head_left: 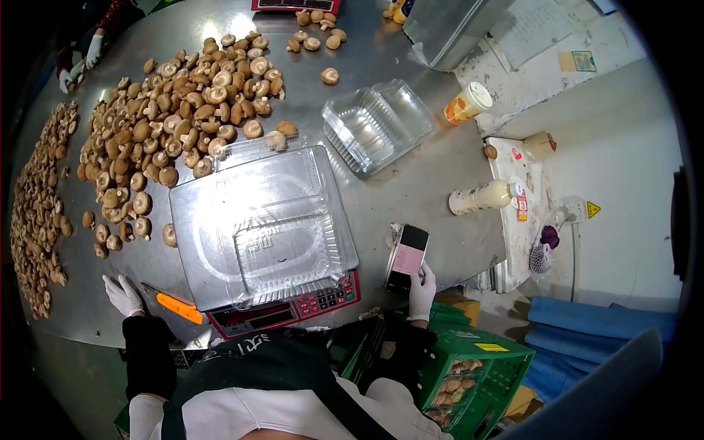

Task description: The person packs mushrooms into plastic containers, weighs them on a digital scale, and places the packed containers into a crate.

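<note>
My left hand (122,296), in a white glove, lies flat on the metal table with its fingers spread, beside an orange-handled knife (179,308). My right hand (422,295), also gloved, grips the lower right edge of a phone (408,258) with a lit screen. Between my hands stands a red digital scale (293,312) with a wide metal platform (202,257). On the platform sits an open clear plastic clamshell box (286,246). Past the scale lies a big heap of shiitake mushrooms (176,110).
More clear boxes (378,125) stand behind the scale to the right. A paper cup (468,103) and a bottle (484,196) are near the right edge. Another mushroom heap (44,213) lies far left. Another person's gloved hands (94,51) are at top left. Green crates (477,352) stand below right.
</note>
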